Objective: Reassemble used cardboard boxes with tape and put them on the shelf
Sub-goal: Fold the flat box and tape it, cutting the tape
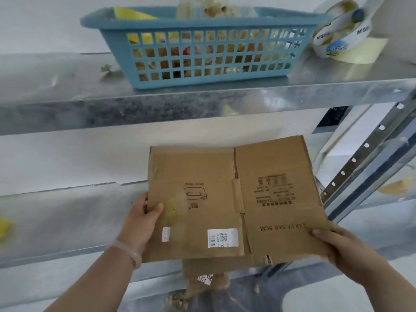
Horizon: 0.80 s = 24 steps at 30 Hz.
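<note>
One blue basket [202, 24] of yellowish scraps [216, 10]; one flattened box [270, 199]

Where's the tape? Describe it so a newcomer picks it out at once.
Find the upper metal shelf, above the flattened cardboard box. A blue slotted basket stands on that shelf; right of the basket, near the shelf's right end, sits the tape. It is the only round thing there: clear rolls with white printed cores.
</note>
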Motion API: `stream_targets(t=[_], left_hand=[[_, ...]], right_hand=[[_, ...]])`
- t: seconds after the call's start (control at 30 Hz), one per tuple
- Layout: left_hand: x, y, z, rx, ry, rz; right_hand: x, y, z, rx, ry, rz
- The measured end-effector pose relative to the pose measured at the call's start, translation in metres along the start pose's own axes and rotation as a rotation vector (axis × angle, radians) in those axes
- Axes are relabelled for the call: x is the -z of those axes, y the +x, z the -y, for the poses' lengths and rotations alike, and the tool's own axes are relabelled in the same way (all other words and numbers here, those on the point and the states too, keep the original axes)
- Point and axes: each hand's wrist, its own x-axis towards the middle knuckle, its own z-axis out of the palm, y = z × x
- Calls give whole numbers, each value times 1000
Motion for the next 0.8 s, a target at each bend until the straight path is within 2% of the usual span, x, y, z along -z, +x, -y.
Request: stream_targets(t=[0.07, 0.23, 0.33, 0.47, 0.67, 0.8], left_hand=[[27, -4, -5, -55, -41, -35], [102, -13, -8, -144, -90, -68], [162, -16, -3, -189, -138, -119], [232, -17, 0, -218, -182, -209], [309, 0, -2, -275, -250, -309], [336, 17, 2, -242, -244, -296]], right_hand=[[-20, 6, 11, 36, -96, 70], [-98, 21, 25, 156, -336, 123], [-152, 23, 23, 150, -300, 240], [-226, 21, 14, 230, -394, 321], [-330, 27, -6, 305, -362, 319], [-367, 44, -30, 334, -395, 174]])
